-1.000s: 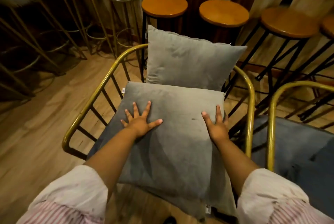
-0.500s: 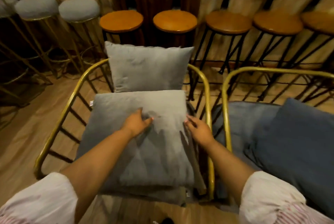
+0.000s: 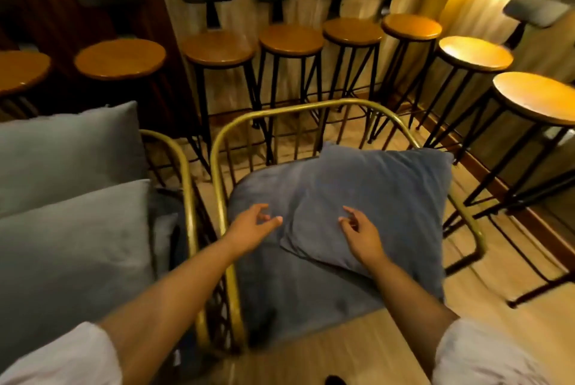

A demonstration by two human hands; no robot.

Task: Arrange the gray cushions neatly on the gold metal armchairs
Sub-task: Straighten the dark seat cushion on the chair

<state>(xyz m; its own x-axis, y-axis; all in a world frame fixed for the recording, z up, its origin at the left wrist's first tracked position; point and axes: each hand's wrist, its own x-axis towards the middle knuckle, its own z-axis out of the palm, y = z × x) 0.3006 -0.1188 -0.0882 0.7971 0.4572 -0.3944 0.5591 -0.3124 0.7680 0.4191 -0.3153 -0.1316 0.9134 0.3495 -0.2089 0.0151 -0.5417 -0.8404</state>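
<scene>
The gold armchair [image 3: 217, 148] holds a flat seat cushion [image 3: 264, 275] with a loose cushion [image 3: 373, 198] askew on it, both hands [image 3: 252, 227] [image 3: 362, 233] open above, gripping nothing.

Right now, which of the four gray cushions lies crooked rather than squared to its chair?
The loose top cushion on the right armchair, lying askew under the right hand.

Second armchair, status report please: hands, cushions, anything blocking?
Left hand and right hand open, empty, over the loose cushion. It lies askew on the seat cushion, not propped against the gold frame. Nothing blocking.
</scene>
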